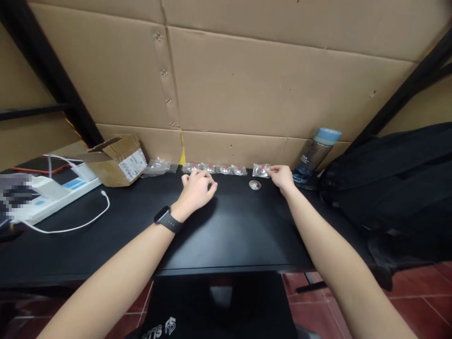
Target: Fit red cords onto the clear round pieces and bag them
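My right hand [281, 177] pinches the right edge of a clear plastic packet [260, 170] that holds a shiny round metal disc with a red mark. Just in front of that packet lies a bare metal disc [254, 185] on the black table. Over the left end of a row of similar packets hovers my left hand [198, 189], fingers bent and thumb apart, with nothing visible in it. It partly hides the leftmost packet [192, 167]. The other packets in the row, such as one packet [239, 170], lie side by side against the cardboard wall.
Left of the row are crumpled clear plastic bags [158, 165] and an open cardboard box [118, 162]. A white power strip [60, 197] with a white cable [83, 228] lies farther left. A blue-lidded bottle [316, 155] and a black backpack [391, 183] stand at the right.
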`<control>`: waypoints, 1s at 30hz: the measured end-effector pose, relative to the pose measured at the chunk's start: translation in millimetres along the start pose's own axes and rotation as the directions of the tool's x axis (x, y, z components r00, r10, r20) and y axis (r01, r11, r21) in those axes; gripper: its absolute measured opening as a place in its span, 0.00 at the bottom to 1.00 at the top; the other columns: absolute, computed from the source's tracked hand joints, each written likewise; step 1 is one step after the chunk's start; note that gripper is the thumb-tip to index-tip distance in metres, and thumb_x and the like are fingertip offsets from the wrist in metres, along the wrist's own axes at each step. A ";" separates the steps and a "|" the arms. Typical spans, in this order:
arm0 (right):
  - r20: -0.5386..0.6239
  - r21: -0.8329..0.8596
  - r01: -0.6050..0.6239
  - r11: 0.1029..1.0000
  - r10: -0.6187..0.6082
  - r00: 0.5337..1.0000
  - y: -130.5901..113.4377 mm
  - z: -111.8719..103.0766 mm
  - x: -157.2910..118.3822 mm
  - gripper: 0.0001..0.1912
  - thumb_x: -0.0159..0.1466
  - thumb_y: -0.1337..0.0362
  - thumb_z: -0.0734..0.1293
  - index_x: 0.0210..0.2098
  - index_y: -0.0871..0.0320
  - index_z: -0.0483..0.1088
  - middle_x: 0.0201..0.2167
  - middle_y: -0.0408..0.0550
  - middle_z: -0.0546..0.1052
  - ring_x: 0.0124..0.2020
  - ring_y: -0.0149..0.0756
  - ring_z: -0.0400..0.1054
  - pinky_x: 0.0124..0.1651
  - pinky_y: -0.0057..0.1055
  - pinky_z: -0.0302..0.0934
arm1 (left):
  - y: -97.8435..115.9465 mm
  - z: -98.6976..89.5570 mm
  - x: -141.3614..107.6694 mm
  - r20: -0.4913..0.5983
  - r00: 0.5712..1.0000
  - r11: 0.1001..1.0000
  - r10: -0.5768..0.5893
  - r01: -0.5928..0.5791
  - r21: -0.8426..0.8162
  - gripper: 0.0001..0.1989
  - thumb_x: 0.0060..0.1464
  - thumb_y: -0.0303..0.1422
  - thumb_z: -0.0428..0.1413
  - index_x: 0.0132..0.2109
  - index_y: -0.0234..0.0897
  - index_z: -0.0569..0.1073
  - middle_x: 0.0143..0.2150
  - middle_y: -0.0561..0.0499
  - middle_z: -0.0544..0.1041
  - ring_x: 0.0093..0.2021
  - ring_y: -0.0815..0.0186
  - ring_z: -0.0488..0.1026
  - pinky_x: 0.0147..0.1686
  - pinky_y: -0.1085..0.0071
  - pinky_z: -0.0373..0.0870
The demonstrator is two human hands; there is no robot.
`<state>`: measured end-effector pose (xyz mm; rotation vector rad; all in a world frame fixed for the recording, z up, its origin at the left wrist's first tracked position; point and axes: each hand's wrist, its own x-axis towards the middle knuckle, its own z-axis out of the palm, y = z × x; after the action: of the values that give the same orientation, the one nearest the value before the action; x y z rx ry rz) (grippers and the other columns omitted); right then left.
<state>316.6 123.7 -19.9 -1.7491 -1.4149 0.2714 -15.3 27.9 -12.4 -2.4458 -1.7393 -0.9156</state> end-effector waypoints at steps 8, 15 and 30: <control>0.047 -0.318 -0.123 0.940 0.145 0.988 -2.8 20.5 35.2 0.07 0.57 0.59 0.73 0.32 0.57 0.80 0.40 0.59 0.83 0.49 0.55 0.74 0.53 0.49 0.61 | -68.7 -30.6 13.6 0.072 0.986 0.985 -0.151 0.143 0.096 0.12 0.62 0.38 0.53 0.43 0.45 0.81 0.52 0.45 0.78 0.55 0.48 0.67 0.52 0.52 0.61; 0.016 -0.459 0.036 0.888 -0.033 0.999 -13.0 23.2 26.0 0.11 0.62 0.60 0.68 0.39 0.56 0.80 0.42 0.59 0.82 0.49 0.52 0.74 0.56 0.50 0.57 | -75.0 -40.0 11.2 0.337 0.939 0.998 0.062 -0.063 -0.008 0.07 0.52 0.41 0.64 0.36 0.45 0.82 0.43 0.50 0.80 0.51 0.54 0.71 0.52 0.59 0.63; 0.540 -0.031 0.507 0.861 -0.412 0.734 -4.3 -2.9 -31.3 0.25 0.57 0.68 0.74 0.54 0.57 0.75 0.52 0.53 0.80 0.50 0.44 0.76 0.57 0.39 0.66 | -66.7 -23.2 7.9 0.387 0.917 0.982 0.094 -0.151 0.118 0.07 0.52 0.36 0.63 0.39 0.44 0.79 0.47 0.48 0.77 0.51 0.53 0.69 0.47 0.61 0.62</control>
<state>304.9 94.7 -25.3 -1.4380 -2.2851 0.3687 -81.9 52.9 -10.9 -2.7307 -1.6464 -0.2995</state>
